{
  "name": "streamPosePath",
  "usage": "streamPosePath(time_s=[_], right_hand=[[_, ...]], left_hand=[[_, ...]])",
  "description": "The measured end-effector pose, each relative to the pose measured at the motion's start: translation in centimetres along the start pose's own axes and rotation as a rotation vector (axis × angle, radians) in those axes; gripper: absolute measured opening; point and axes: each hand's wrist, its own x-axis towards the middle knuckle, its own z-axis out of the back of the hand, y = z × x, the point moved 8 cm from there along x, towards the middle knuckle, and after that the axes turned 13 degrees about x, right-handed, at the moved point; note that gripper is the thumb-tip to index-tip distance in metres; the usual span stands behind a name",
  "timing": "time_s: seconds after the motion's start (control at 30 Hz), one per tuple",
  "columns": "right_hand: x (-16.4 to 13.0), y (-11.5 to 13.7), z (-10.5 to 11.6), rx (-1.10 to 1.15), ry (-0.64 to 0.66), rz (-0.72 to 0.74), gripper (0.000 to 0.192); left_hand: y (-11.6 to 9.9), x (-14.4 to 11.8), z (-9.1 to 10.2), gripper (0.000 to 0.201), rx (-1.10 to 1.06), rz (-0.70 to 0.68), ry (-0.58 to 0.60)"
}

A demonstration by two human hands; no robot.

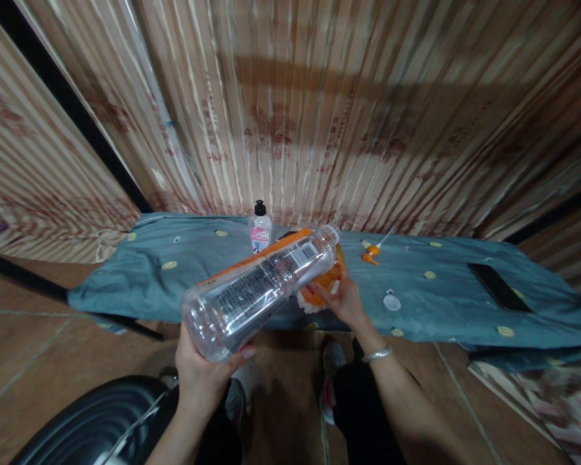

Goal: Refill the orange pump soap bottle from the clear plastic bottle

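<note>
Nearest, the left hand (206, 374) cupped the base of a clear plastic bottle (266, 281), its long axis slanting forward and right. The right hand (346, 302), nearer of the 2 to the bottle's neck, had fingers curled against an orange container (326, 280), the neck just beyond them. Farther off stood a black-capped bottle (261, 234).

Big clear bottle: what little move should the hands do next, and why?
I'd probably have the left hand shift the big clear bottle slightly aside, because its neck hides part of the orange container at the right hand, so this view can't show whether their openings line up.
</note>
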Motion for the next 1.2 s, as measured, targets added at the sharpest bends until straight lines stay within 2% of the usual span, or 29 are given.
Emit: streamPosePath(time_s=[0.33, 0.67, 0.8, 1.0, 1.2], right_hand=[[0.0, -0.2, 0.0, 0.001, -0.003, -0.027, 0.078], [0.1, -0.3, -0.1, 0.0, -0.001, -0.013, 0.073], [0.0, -0.3, -0.1, -0.012, -0.002, -0.01, 0.075], [0.1, -0.2, -0.1, -0.014, -0.005, -0.027, 0.079], [0.1, -0.2, -0.1, -0.008, -0.005, -0.009, 0.08]], left_hand=[[-1.3, 0.0, 0.1, 0.091, 0.033, -0.004, -0.022], [-0.8, 0.0, -0.2, 0.094, -0.026, 0.002, -0.017], [-0.8, 0.0, -0.1, 0.096, 0.007, -0.034, -0.017], [-0.5, 0.1, -0.2, 0.092, 0.0, -0.015, 0.017], [-0.8, 0.0, -0.1, 0.093, 0.049, -0.048, -0.013]])
